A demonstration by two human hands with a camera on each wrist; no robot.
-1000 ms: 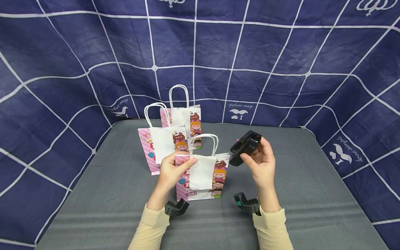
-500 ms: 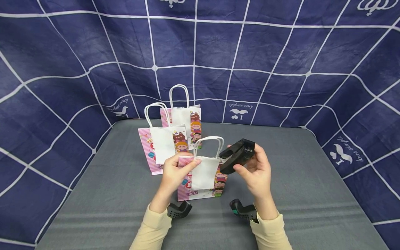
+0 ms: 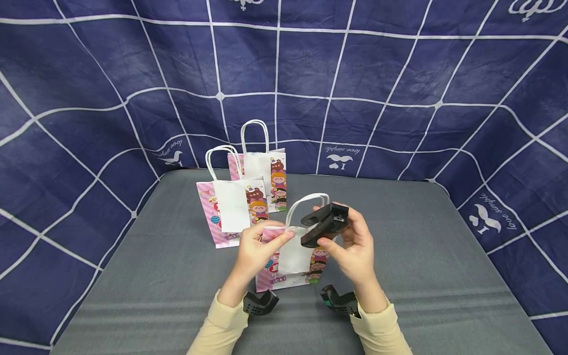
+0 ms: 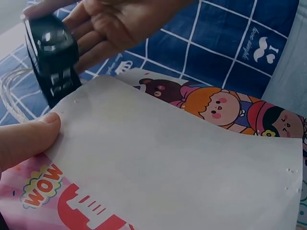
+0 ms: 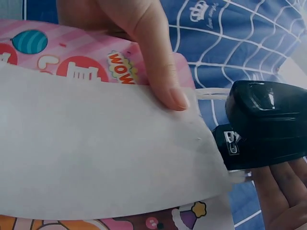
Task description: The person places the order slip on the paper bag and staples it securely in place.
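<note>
A small paper gift bag (image 3: pixel 289 282) with pink stripes and cartoon figures stands at the front, its top tipped toward the right. White paper (image 5: pixel 110 148) covers the middle of its front. My left hand (image 3: pixel 253 250) pinches the bag's top left edge, thumb on the white paper. My right hand (image 3: pixel 357 249) grips a black stapler (image 3: pixel 326 227) from the right. In the right wrist view the stapler's mouth is right at the bag's top edge. The bag's white twisted handles (image 3: pixel 306 198) rise behind the stapler.
Two matching gift bags, one (image 3: pixel 232 207) at the left and one (image 3: pixel 257 167) behind it, stand upright with handles up. All rest on a grey cloth-covered table (image 3: pixel 426 256). A blue curtain (image 3: pixel 390 69) with white grid lines surrounds the back and sides.
My right hand has brought the stapler left and down, from beside the front bag to over its top edge. My left hand has shifted the bag slightly right and tilted it.
</note>
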